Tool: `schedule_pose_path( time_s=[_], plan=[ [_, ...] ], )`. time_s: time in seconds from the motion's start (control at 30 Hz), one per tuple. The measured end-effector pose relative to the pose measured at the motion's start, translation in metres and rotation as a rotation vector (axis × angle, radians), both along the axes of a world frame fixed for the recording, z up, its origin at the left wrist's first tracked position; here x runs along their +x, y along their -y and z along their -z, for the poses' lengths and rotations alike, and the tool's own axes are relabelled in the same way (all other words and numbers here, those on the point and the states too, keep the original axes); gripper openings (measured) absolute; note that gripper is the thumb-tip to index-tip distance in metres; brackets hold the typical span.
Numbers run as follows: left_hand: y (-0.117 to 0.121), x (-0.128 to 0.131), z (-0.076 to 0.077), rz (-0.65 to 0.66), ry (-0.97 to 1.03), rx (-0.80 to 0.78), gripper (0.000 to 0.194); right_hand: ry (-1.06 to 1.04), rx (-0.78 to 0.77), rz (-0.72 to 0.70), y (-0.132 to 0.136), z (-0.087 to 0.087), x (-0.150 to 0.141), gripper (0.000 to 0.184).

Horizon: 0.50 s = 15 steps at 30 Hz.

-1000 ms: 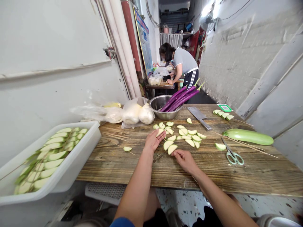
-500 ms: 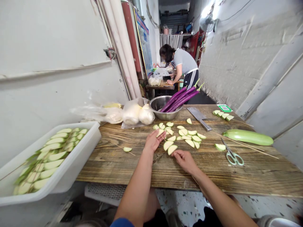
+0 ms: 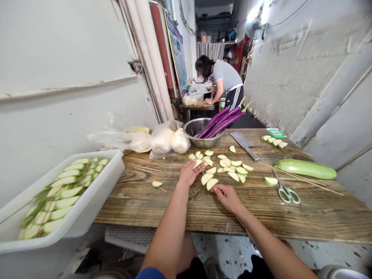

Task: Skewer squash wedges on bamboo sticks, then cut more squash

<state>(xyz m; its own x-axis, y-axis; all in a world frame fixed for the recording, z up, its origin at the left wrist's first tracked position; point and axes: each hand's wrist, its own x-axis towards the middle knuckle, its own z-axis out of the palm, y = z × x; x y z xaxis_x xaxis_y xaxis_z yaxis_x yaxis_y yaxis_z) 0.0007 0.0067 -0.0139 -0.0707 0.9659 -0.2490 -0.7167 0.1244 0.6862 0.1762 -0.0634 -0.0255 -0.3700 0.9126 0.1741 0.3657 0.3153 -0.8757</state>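
My left hand (image 3: 189, 172) holds a pale green squash slice (image 3: 197, 164) at its fingertips, with the palm turned partly up. My right hand (image 3: 226, 195) pinches a thin wooden skewer (image 3: 240, 222), whose lower end shows below the wrist. Two half-round slices (image 3: 212, 184) sit at the skewer's upper part, just ahead of the right fingers. Beyond both hands lies a loose scatter of cut slices (image 3: 229, 169). Left of my left hand, a single slice (image 3: 157, 184) rests against a skewer on the wooden table (image 3: 139, 209).
A white tub (image 3: 95, 197) of skewered slices stands left. Behind are bagged pale food (image 3: 162, 141) and a steel bowl (image 3: 193, 141) with purple eggplants (image 3: 221, 122). Rightward lie a cleaver (image 3: 244, 143), whole squash (image 3: 305, 169) and scissors (image 3: 286, 192). A person (image 3: 228, 73) bends over a farther table.
Both my hands keep almost the same pose with the slices. At the far table, the dark blade by the other person's hands has tilted a little.
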Motion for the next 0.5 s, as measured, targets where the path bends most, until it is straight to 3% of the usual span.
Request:
schedule_pose_path(
  time_s=[0.5],
  plan=[
    [0.0019, 0.0052, -0.0016, 0.021, -0.047, 0.001, 0.008, 0.009, 0.018, -0.003, -0.0027, 0.006, 0.0001, 0.029]
  ],
)
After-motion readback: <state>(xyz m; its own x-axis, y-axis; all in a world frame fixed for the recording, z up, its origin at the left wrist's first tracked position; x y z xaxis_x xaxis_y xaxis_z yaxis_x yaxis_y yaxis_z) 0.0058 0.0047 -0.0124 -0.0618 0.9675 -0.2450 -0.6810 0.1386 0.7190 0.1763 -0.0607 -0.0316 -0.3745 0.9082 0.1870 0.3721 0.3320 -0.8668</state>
